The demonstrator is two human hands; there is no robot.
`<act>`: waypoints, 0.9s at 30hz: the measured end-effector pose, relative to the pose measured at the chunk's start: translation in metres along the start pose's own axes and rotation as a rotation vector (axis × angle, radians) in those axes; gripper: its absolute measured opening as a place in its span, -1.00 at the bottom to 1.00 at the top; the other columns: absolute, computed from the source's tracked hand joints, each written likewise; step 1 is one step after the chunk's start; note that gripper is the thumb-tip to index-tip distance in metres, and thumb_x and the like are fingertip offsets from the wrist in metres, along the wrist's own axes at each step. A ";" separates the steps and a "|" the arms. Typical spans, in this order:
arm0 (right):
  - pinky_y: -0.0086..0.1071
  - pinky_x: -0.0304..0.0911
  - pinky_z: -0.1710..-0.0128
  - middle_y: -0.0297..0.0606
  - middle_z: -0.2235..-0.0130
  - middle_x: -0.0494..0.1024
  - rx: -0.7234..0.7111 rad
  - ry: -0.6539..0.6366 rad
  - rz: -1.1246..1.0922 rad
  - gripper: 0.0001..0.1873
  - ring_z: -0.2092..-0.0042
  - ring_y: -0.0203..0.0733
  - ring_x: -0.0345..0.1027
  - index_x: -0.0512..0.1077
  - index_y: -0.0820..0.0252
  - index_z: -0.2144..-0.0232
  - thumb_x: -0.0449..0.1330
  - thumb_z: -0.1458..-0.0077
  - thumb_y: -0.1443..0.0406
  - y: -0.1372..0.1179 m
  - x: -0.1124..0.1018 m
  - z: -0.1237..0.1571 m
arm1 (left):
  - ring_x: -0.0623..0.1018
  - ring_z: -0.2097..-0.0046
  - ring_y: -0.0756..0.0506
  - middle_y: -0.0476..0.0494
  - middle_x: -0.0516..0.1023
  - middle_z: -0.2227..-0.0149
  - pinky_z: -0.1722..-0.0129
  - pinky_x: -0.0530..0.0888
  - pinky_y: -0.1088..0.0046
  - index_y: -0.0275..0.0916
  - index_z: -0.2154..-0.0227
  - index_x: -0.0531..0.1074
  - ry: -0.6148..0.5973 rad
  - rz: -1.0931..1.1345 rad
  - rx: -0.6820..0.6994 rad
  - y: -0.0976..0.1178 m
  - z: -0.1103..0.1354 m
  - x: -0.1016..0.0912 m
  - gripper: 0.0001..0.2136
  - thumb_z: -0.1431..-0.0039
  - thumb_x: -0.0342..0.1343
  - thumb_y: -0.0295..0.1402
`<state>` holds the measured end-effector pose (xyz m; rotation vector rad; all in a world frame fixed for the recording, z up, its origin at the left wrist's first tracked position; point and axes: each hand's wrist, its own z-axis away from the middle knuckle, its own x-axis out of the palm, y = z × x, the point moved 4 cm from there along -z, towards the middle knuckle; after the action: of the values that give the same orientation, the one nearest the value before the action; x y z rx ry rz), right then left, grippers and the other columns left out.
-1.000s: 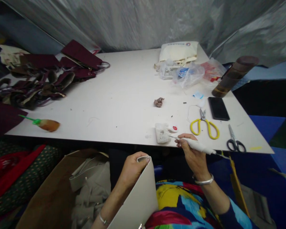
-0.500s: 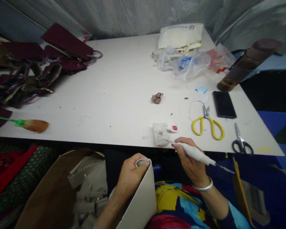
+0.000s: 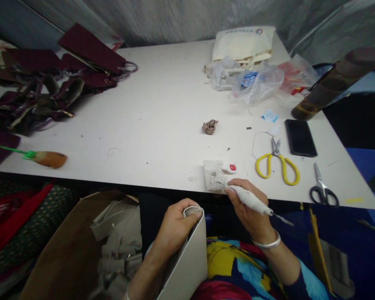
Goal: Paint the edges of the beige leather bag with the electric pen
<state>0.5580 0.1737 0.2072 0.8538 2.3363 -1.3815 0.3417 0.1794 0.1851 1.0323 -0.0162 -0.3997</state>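
Observation:
My left hand [image 3: 176, 223] is closed around the top edge of a light grey leather-like piece [image 3: 190, 258], thumb pressed inside its curled rim. In front of my body, this piece slants down toward my lap. My right hand [image 3: 248, 208] grips a thin metal tool with a white wrapped handle [image 3: 251, 199]; its rear metal end sticks out past the hand. The tool's front tip reaches a small whitish pad [image 3: 210, 175] at the table's near edge; whether it touches is hard to see. A white tag with a red mark [image 3: 233, 167] lies beside the pad.
Yellow-handled snips [image 3: 276, 160], black-handled scissors [image 3: 323, 191], a phone [image 3: 301, 137] and a dark bottle [image 3: 334, 85] are at the right. Maroon bags [image 3: 90, 52] and an orange-brown bottle with a green nozzle [image 3: 51, 159] are at the left. A carton [image 3: 59, 246] holds grey pieces below.
My right hand has tilted the tool slightly, its tip staying at the pad. My left hand keeps its hold on the grey piece. The whole view has shifted a little.

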 end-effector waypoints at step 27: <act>-0.36 0.18 0.37 -0.35 0.42 0.42 0.384 -0.285 -0.678 -0.69 0.40 -0.19 0.29 0.44 0.18 0.27 0.16 -0.49 0.12 -0.008 0.019 0.015 | 0.42 0.41 -0.03 -0.05 0.52 0.47 0.37 0.33 0.47 -0.31 0.40 0.57 -0.043 0.069 -0.037 0.011 0.017 0.010 -0.73 0.02 0.32 -0.17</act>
<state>0.5370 0.1641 0.1952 -0.1065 2.2485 -2.0931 0.3511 0.1667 0.2019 0.9833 -0.0826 -0.3581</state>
